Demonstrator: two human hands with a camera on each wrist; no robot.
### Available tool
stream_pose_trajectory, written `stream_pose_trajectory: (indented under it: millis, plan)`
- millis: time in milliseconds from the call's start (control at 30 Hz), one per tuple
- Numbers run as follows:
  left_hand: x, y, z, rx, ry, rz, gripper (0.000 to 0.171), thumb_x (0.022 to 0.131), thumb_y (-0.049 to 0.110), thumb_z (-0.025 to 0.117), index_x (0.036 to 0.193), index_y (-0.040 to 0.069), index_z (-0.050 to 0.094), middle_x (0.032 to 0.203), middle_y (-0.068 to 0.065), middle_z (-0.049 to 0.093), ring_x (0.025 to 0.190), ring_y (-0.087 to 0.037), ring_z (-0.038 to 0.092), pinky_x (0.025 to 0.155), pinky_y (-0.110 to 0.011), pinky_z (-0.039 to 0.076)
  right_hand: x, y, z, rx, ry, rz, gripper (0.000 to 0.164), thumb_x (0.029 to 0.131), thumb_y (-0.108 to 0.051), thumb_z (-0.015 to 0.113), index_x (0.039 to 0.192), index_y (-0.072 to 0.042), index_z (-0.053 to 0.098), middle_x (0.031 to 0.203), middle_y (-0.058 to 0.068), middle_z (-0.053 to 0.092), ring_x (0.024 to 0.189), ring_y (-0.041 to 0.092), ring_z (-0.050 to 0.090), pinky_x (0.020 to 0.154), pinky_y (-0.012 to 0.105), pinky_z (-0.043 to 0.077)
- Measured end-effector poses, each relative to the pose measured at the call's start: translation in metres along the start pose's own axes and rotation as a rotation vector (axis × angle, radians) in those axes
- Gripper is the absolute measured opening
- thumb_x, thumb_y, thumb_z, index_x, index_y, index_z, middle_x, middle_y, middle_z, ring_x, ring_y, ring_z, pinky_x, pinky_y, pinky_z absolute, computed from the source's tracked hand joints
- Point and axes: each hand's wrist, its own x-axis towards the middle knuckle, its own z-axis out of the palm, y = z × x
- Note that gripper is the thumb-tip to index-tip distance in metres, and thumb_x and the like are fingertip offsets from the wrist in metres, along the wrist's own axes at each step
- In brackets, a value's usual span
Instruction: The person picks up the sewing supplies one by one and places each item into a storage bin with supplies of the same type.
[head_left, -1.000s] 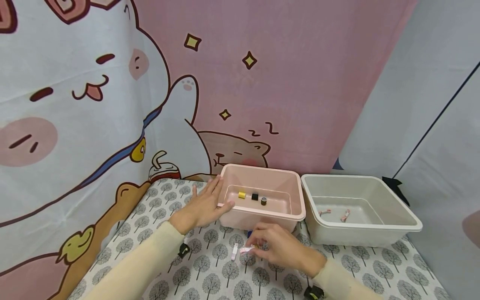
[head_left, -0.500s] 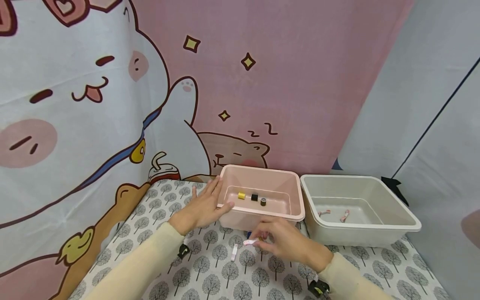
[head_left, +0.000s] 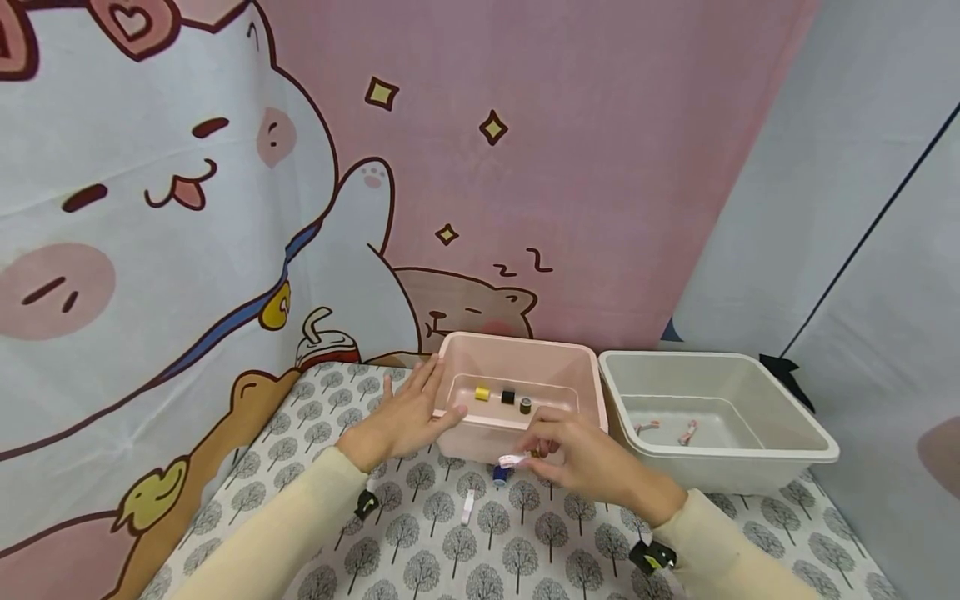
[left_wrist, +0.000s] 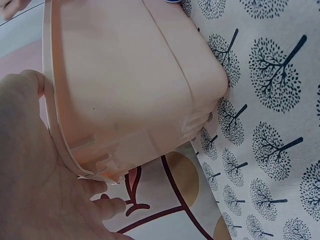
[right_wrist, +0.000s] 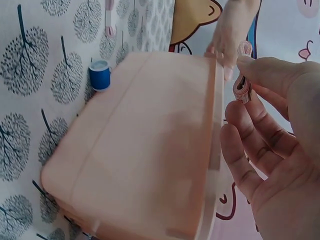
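My right hand [head_left: 592, 458] pinches a folded tape measure [right_wrist: 243, 92] between thumb and fingers, its printed bands showing in the right wrist view. In the head view it hangs just in front of the pink bin [head_left: 525, 439]. My left hand [head_left: 405, 417] lies spread on that bin's left corner, fingers straight and thumb over the front rim. Yellow [head_left: 482, 393], black [head_left: 507, 397] and brown [head_left: 526, 406] thread spools sit inside the bin. A blue thread spool [head_left: 500, 476] stands on the cloth by its front wall, near another folded pale strip [head_left: 468, 507].
To the right stands a grey-white bin [head_left: 727, 467] holding two pinkish folded strips [head_left: 688, 432]. The tree-print cloth [head_left: 420, 558] covers the table. A pink cartoon curtain [head_left: 600, 167] hangs right behind the bins.
My right hand has lifted the tape measure from near the cloth, up and to the right toward the pink bin's front rim, uncovering the blue spool. The left hand has stayed put.
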Motion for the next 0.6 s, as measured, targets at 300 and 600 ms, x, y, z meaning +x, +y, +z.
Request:
stream_pose_trajectory:
  millis: [300, 600]
  plan:
    - [-0.001, 0.0, 0.0, 0.006, 0.002, -0.001, 0.11, 0.114, 0.087, 0.028, 0.188, 0.009, 0.004, 0.197, -0.007, -0.007, 0.185, -0.04, 0.001, 0.142, -0.083, -0.003, 0.001, 0.004, -0.012, -0.046, 0.093, -0.034, 0.019, 0.097, -0.013, 0.096, 0.11, -0.025, 0.089, 0.113, -0.01, 0.08, 0.099, 0.005, 0.073, 0.083, 0.024, 0.069]
    - [-0.003, 0.0, -0.001, 0.0, 0.006, 0.007, 0.109, 0.115, 0.086, 0.028, 0.188, 0.008, 0.005, 0.197, -0.008, -0.007, 0.185, -0.041, 0.002, 0.142, -0.083, -0.003, 0.004, 0.009, -0.025, -0.011, 0.117, -0.05, 0.022, 0.096, -0.008, 0.096, 0.112, -0.021, 0.088, 0.108, -0.008, 0.083, 0.091, 0.001, 0.073, 0.08, 0.024, 0.07]
